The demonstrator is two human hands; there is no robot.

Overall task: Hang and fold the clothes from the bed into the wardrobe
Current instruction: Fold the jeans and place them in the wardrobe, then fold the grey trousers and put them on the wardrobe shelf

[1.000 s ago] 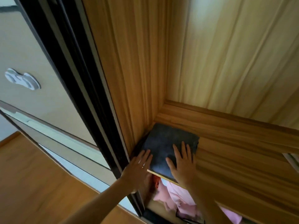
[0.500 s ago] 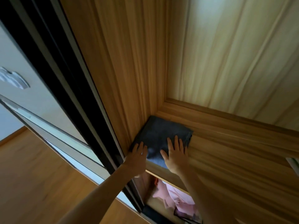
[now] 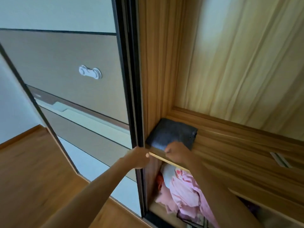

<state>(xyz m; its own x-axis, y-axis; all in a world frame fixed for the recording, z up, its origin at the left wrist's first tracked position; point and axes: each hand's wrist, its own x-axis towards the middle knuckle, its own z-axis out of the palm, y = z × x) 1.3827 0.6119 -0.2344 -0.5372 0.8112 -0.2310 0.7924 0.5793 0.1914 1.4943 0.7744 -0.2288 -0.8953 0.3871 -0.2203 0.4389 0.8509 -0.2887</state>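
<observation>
On the wooden wardrobe shelf (image 3: 238, 153), in its far left corner, the folded dark grey-blue garment (image 3: 171, 134) is lying flat, its left side touching the wood-grain side panel (image 3: 156, 63). The right hand (image 3: 177, 150) is sitting curled at the garment's near edge, and I cannot tell whether it is pinching the cloth or only brushing it. The left hand (image 3: 139, 156) is hovering curled just beside the black sliding-door frame (image 3: 130, 79), near the shelf's pale front lip (image 3: 172, 162). Nothing is showing in it, but blur is stopping me from saying whether it is gripping the frame.

The garment's near edge is lying close to that lip. If the right fingers are snagging a fold as they draw back, I judge they could be dragging it over the edge and onto the heap of pink clothes (image 3: 185, 191) on the level below, undoing the fold.

Room is tight on the left, where panel and frame are crowding both the garment and the left knuckles. To the right the shelf is running bare, offering space for further stacks.
</observation>
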